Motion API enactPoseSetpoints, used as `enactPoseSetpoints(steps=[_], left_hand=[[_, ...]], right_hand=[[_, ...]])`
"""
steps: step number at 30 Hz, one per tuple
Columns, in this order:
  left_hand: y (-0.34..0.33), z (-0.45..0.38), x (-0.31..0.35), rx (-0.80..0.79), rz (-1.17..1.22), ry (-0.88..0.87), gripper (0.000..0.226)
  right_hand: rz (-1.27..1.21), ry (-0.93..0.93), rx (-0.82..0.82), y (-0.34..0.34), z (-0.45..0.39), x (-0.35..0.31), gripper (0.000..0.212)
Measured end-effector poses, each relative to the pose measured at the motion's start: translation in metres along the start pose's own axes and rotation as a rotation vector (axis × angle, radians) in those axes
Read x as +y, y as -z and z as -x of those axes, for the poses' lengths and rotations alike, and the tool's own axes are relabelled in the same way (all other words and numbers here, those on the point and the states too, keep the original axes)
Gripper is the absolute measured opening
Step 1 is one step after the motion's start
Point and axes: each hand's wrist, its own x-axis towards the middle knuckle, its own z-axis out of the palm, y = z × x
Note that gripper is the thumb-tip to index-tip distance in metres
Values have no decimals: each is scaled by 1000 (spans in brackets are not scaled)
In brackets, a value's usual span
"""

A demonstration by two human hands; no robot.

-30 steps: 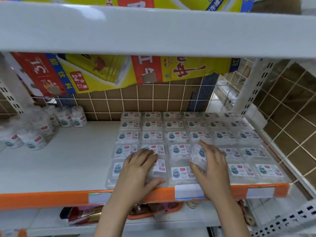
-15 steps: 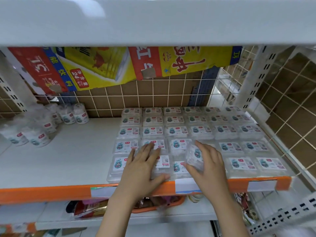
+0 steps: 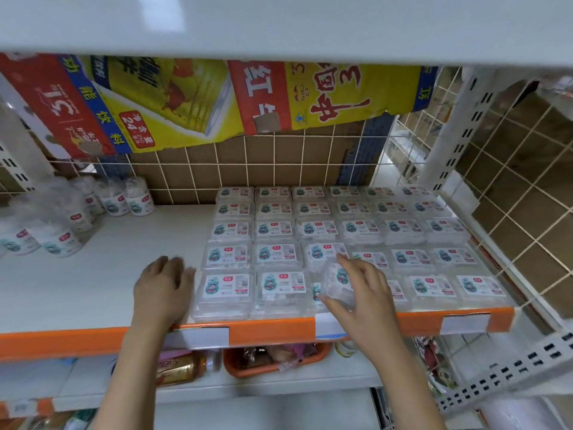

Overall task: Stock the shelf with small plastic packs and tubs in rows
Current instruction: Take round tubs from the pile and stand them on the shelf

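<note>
Clear plastic packs (image 3: 280,287) fill the right half of your white shelf (image 3: 93,283) in neat rows, front edge to back grid.

Your right hand (image 3: 362,293) holds one loose pack (image 3: 336,282) tilted above the front row, thumb and fingers (image 3: 344,262) curled round it, near the third column from the left. Your left hand (image 3: 162,285) rests on the bare shelf just beside the leftmost front pack, fingers relaxed and roughly straight, gripping nothing. Small round tubs (image 3: 62,221) cluster at the shelf's far left, well apart from the packs. An orange strip (image 3: 273,328) with white price tags runs along the shelf's front lip.
</note>
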Motion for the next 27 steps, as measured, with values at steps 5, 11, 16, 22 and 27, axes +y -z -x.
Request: enactPoseSetpoints(steps=[5,11,16,22,27], left_hand=[[-11,-3,-1,-138,-198,-36,30],[-8,-2,-1,-129,-159,-39,29],[-7,-1,-1,-146,-138,-27,41],[-7,1,1,-143,-133,-25,38],[-9,0,-1,-165,-150,-15,39]], right_hand=[[26,33,-63,-4,-4,-3,70],[60,118,-171,4,-5,-2,67],[79,104,-160,3,-6,-4,65],[180,110,-148,1,-8,-5,69],[239,140,-113,-2,-8,-4,72]])
